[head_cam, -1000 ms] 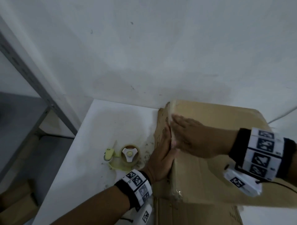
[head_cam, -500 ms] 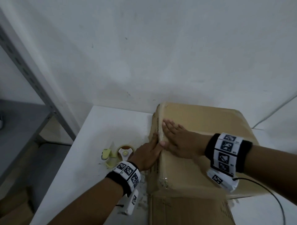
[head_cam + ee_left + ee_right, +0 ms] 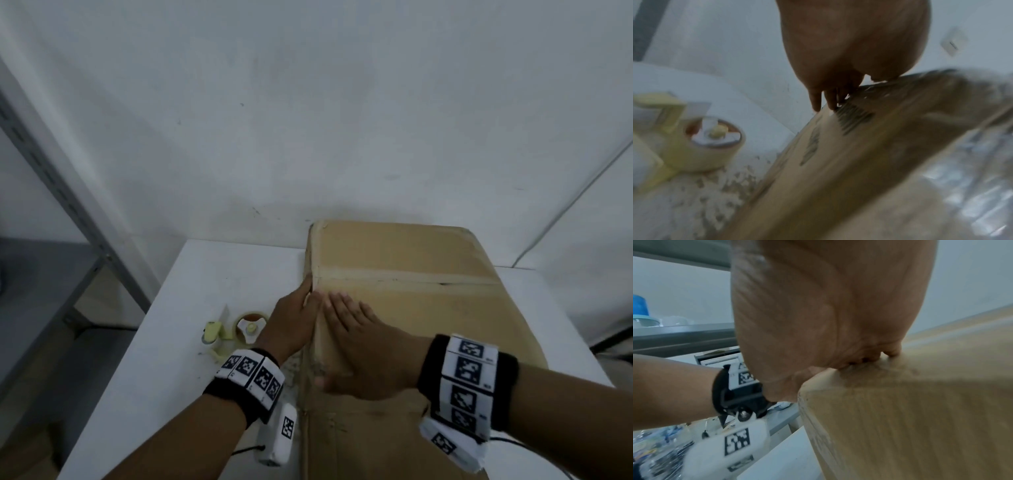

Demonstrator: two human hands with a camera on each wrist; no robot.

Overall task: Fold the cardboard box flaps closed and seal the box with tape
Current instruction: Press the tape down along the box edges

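A white worktop [image 3: 191, 346] carries a large cardboard box [image 3: 418, 308], which stands on its right part against the wall. The box's top flaps lie folded down and meet in a seam across the top, and a strip of tape [image 3: 404, 275] runs along that seam. Left of the box stands a grey metal shelf frame [image 3: 68, 205].

The right hand [image 3: 356, 349] lies flat on top of the box near its left edge, fingers straight and spread, palm pressing the cardboard. The left hand [image 3: 291, 325] lies flat against the box's left side wall, fingers straight and pointing away from the person, its fingertips [image 3: 816, 105] reaching the upper left edge just beside the end of the seam. The two hands nearly meet across that edge; neither grips anything.

A pale yellow tape dispenser [image 3: 236, 334] with a brown roll lies on the worktop just left of the box, close beside the left hand. Small crumbs of cardboard [image 3: 715, 186] lie scattered on the worktop between the dispenser and the box.
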